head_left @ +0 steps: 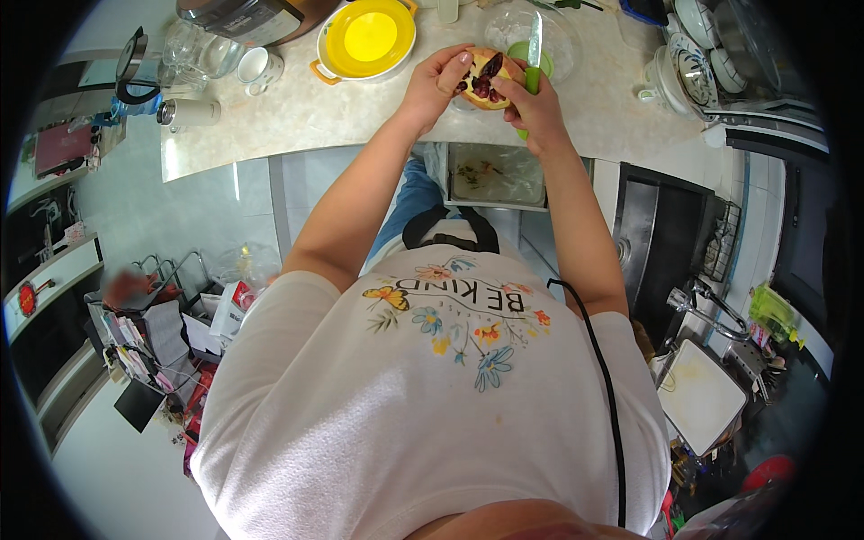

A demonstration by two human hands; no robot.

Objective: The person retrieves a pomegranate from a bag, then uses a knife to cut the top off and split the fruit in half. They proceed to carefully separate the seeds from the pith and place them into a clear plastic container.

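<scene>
An opened pomegranate (484,77) with dark red seeds showing is held between both hands above the counter's front part. My left hand (439,84) grips its left side, thumb on the rind near the seeds. My right hand (536,108) has its thumb at the seeds and also keeps a knife with a green handle (532,79) in its grasp, the blade (535,37) pointing away from me. Behind the fruit lie a light green round item (540,54), partly hidden, and a clear bowl or plastic sheet (567,37); which of these it is I cannot tell.
A yellow dish with handles (407,57) stands behind my left hand. Farther left are a white mug (260,66), a white thermos flask (196,113) and glass jugs. Stacked bowls (665,84) are on the right. Below the counter edge sits an open bin or drawer (496,196) holding scraps.
</scene>
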